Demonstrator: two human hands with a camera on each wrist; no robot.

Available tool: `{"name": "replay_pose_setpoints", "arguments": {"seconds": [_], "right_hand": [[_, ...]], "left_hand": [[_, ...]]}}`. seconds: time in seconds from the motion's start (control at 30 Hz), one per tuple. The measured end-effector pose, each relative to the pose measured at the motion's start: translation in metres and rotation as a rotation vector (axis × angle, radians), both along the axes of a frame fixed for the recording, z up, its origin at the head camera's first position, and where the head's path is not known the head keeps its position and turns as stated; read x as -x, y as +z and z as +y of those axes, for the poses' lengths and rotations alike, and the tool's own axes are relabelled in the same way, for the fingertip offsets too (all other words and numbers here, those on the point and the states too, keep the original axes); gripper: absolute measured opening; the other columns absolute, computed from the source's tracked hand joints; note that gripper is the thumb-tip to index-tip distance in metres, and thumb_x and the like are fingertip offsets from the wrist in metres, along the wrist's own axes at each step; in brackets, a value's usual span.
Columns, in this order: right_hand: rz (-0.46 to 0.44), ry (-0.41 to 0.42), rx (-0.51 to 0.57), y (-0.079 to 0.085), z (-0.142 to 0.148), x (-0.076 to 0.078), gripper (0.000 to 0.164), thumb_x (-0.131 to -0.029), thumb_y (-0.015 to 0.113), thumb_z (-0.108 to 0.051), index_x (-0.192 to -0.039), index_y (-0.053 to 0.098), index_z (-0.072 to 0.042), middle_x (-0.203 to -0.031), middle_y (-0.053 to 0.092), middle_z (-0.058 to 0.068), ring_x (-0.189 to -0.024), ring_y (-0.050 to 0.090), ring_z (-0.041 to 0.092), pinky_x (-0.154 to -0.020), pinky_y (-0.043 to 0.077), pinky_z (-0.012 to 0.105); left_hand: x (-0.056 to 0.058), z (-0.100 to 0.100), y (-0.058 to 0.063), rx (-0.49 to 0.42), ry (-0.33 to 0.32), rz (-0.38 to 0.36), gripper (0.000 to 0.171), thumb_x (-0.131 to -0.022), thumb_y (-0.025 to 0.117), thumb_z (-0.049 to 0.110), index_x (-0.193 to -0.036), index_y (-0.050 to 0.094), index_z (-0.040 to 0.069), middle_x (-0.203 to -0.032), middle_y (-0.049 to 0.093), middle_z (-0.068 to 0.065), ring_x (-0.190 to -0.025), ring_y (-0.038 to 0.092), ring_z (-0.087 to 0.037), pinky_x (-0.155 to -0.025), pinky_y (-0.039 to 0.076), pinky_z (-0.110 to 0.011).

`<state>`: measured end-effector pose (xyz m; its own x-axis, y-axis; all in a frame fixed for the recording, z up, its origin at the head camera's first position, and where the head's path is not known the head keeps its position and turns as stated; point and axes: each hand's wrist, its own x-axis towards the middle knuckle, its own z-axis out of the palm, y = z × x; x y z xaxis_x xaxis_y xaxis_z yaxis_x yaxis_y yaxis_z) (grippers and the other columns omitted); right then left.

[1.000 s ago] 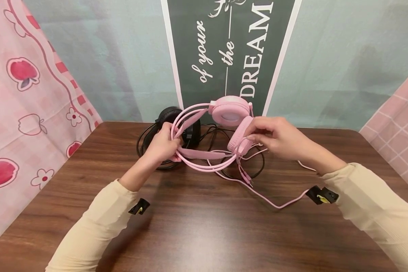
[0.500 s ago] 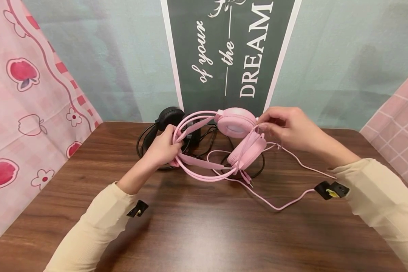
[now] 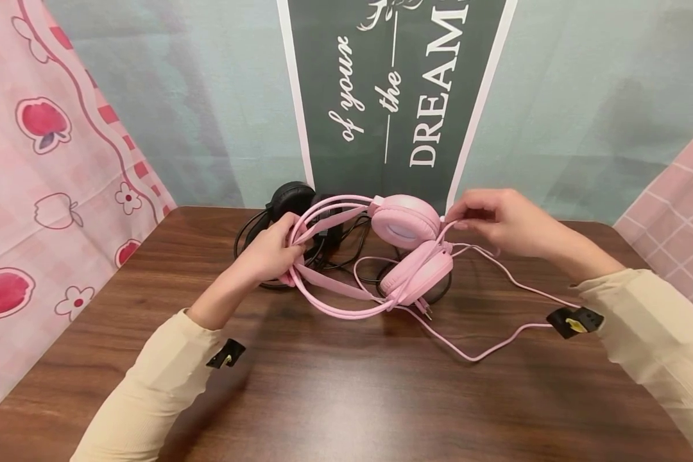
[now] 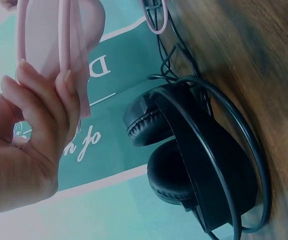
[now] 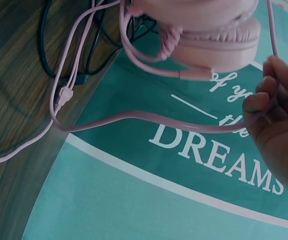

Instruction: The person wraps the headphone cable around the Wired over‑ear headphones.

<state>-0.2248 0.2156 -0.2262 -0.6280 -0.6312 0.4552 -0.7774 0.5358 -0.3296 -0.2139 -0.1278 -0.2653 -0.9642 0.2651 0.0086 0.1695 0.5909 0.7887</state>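
A pink headset (image 3: 404, 221) hangs tilted above the table, its two ear cups toward the right. My left hand (image 3: 274, 250) grips the headband at the left end; in the left wrist view its fingers (image 4: 44, 95) curl round the pink bands. Beside the ear cups, my right hand (image 3: 499, 221) pinches the headset's pink cable (image 5: 148, 116), which loops down from the fingertips in the right wrist view. Behind the left hand a black headset (image 3: 291, 199) lies on the table, partly hidden by that hand and the pink headband.
The brown wooden table (image 3: 346, 398) reaches back to a green wall hanging (image 3: 398, 96) with white lettering. Black cables (image 3: 355, 250) tangle beneath the pink headset. A length of pink cable (image 3: 473, 358) trails over the table toward the right sleeve. A pink patterned curtain (image 3: 52, 160) hangs at left.
The pink headset has come down, and its ear cups sit lower. My right hand has shifted right, away from the cups, with the pink cable pinched. The left hand keeps its grip.
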Motion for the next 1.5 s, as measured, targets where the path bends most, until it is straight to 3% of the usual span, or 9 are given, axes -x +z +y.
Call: {"name": "replay_pose_setpoints", "arguments": {"seconds": [0.2, 0.33, 0.43, 0.57, 0.7, 0.87, 1.03, 1.3, 1.5], "right_hand": [[-0.025, -0.043, -0.046, 0.000, 0.012, 0.003, 0.020, -0.075, 0.069, 0.005, -0.086, 0.068, -0.012, -0.078, 0.062, -0.003, -0.067, 0.050, 0.003, -0.057, 0.041, 0.013], [-0.130, -0.184, -0.016, 0.002, 0.023, 0.006, 0.009, -0.078, 0.071, -0.004, -0.083, 0.069, -0.011, -0.072, 0.062, -0.006, -0.063, 0.051, 0.004, -0.055, 0.039, 0.014], [-0.264, -0.281, 0.020, 0.003, 0.030, 0.007, 0.006, -0.078, 0.073, -0.011, -0.083, 0.069, -0.011, -0.069, 0.062, -0.005, -0.061, 0.051, 0.007, -0.053, 0.040, 0.017], [-0.362, -0.340, 0.028, 0.003, 0.037, 0.010, 0.010, -0.077, 0.074, -0.018, -0.081, 0.069, -0.011, -0.065, 0.060, -0.001, -0.055, 0.051, 0.013, -0.048, 0.042, 0.022], [-0.383, -0.375, 0.035, 0.002, 0.040, 0.011, 0.014, -0.078, 0.074, -0.022, -0.075, 0.067, -0.010, -0.059, 0.057, 0.004, -0.051, 0.051, 0.015, -0.045, 0.042, 0.024], [-0.415, -0.367, 0.041, 0.002, 0.041, 0.013, 0.018, -0.077, 0.074, -0.023, -0.071, 0.067, -0.008, -0.058, 0.057, 0.007, -0.052, 0.053, 0.014, -0.047, 0.046, 0.024], [-0.407, -0.306, 0.020, 0.001, 0.046, 0.016, 0.004, -0.080, 0.070, -0.011, -0.078, 0.067, -0.008, -0.060, 0.058, 0.005, -0.055, 0.054, 0.012, -0.050, 0.044, 0.022], [-0.447, -0.294, 0.166, 0.001, 0.060, 0.021, 0.007, -0.083, 0.064, -0.007, -0.083, 0.065, 0.001, -0.061, 0.060, 0.006, -0.055, 0.059, 0.013, -0.052, 0.047, 0.021], [-0.459, -0.287, 0.196, 0.001, 0.062, 0.023, 0.009, -0.083, 0.067, -0.009, -0.086, 0.067, 0.000, -0.065, 0.063, 0.010, -0.058, 0.061, 0.015, -0.057, 0.051, 0.022]], "left_hand": [[0.001, -0.007, 0.001, 0.018, -0.057, -0.004, 0.021, -0.086, 0.047, -0.002, -0.106, 0.043, 0.003, -0.074, 0.054, -0.017, -0.045, 0.059, -0.019, -0.044, 0.054, -0.038], [0.002, -0.012, 0.001, 0.025, -0.088, 0.000, 0.022, -0.087, 0.048, -0.002, -0.107, 0.044, 0.003, -0.071, 0.054, -0.016, -0.045, 0.058, -0.019, -0.044, 0.053, -0.041], [0.001, -0.017, 0.001, 0.015, -0.106, -0.006, 0.021, -0.087, 0.048, -0.002, -0.107, 0.044, 0.003, -0.068, 0.054, -0.014, -0.043, 0.057, -0.019, -0.042, 0.052, -0.043], [0.001, -0.021, 0.000, -0.017, -0.130, -0.015, 0.021, -0.087, 0.047, -0.004, -0.107, 0.042, 0.000, -0.066, 0.054, -0.014, -0.041, 0.056, -0.018, -0.038, 0.050, -0.038], [0.002, -0.025, -0.002, -0.035, -0.148, -0.013, 0.021, -0.087, 0.046, -0.005, -0.107, 0.040, -0.001, -0.067, 0.053, -0.015, -0.040, 0.056, -0.017, -0.035, 0.048, -0.031], [0.003, -0.027, -0.001, -0.028, -0.169, -0.005, 0.023, -0.087, 0.046, -0.005, -0.109, 0.040, -0.001, -0.065, 0.053, -0.014, -0.040, 0.055, -0.017, -0.034, 0.048, -0.030], [0.002, -0.027, -0.001, -0.038, -0.195, -0.023, 0.024, -0.087, 0.046, -0.005, -0.110, 0.041, 0.000, -0.062, 0.053, -0.012, -0.040, 0.055, -0.017, -0.034, 0.047, -0.029], [0.001, -0.033, -0.003, -0.064, -0.227, -0.055, 0.024, -0.086, 0.044, -0.008, -0.109, 0.040, 0.001, -0.063, 0.052, -0.012, -0.042, 0.055, -0.020, -0.034, 0.047, -0.029], [0.001, -0.033, -0.004, -0.074, -0.236, -0.057, 0.024, -0.087, 0.044, -0.008, -0.109, 0.040, 0.001, -0.062, 0.052, -0.013, -0.041, 0.054, -0.020, -0.034, 0.047, -0.029]]}}
